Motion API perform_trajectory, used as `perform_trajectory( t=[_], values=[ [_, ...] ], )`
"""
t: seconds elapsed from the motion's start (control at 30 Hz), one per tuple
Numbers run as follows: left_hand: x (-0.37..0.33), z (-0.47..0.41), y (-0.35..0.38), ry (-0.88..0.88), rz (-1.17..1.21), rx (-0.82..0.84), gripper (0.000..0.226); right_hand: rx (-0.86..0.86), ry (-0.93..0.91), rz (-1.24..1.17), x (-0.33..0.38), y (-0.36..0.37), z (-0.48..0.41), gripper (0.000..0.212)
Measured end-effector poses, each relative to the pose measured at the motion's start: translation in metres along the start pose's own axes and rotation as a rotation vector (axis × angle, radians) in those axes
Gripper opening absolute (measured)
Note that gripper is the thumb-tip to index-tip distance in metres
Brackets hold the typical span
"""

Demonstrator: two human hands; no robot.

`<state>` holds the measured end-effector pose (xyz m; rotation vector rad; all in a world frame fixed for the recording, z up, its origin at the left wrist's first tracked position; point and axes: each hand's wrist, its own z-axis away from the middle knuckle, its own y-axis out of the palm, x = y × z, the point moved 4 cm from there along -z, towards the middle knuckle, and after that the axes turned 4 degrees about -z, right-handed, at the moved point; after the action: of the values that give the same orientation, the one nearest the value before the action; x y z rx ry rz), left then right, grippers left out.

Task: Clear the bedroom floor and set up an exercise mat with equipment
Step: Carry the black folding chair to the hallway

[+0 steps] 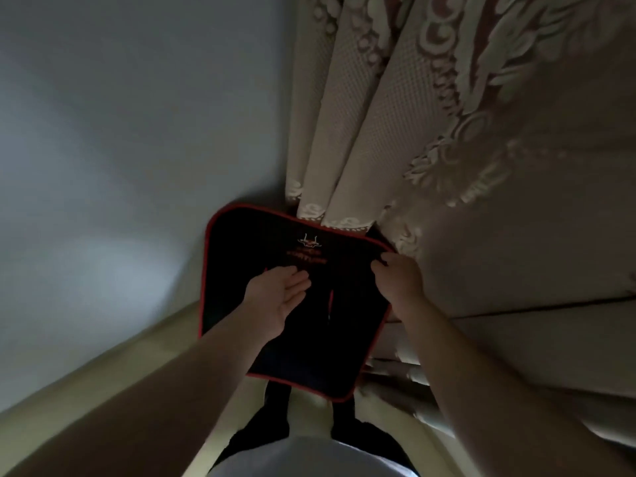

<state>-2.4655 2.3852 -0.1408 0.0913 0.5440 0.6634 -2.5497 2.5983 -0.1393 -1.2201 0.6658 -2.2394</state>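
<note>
1. Near the corner where the wall [120, 132] meets the curtain [361, 132], dim light and blur hide much. The red print on the mat [261, 242] cannot be read. A short red line down its middle may be a fold or a seam; I cannot tell which.
2. Both forearms are cut off at the bottom corners, and the mat's near edge hides part of the person's dark legs [275, 407].
3. The mat, black with red trim, is held tilted above the floor [165, 346], and its far edge reaches the curtain's hem.
4. The right hand [399, 280] has its fingers curled over the mat's far right corner, gripping it.
5. The left hand [278, 297] lies palm up over the mat's middle, fingers straight and close together. I cannot tell whether it touches the mat.
</note>
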Motion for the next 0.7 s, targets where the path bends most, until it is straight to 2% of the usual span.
perform_trajectory(
  t=[0.07, 0.13, 0.33, 0.7],
  values=[
    [0.01, -0.009, -0.002, -0.025, -0.018, -0.013, 0.034, 0.041, 0.0, 0.127, -0.009, 0.006, -0.017, 0.045],
    [0.018, -0.016, -0.003, -0.053, -0.016, -0.043, 0.034, 0.074, -0.006, 0.203, -0.021, 0.011, -0.034, 0.049],
    [0.037, -0.031, -0.005, -0.1, -0.006, -0.099, 0.035, 0.131, -0.081, 0.384, -0.045, 0.021, -0.073, 0.049],
    [0.057, -0.036, -0.005, -0.113, 0.037, -0.137, 0.037, 0.186, -0.104, 0.45, -0.059, 0.022, -0.108, 0.04]
  ],
)
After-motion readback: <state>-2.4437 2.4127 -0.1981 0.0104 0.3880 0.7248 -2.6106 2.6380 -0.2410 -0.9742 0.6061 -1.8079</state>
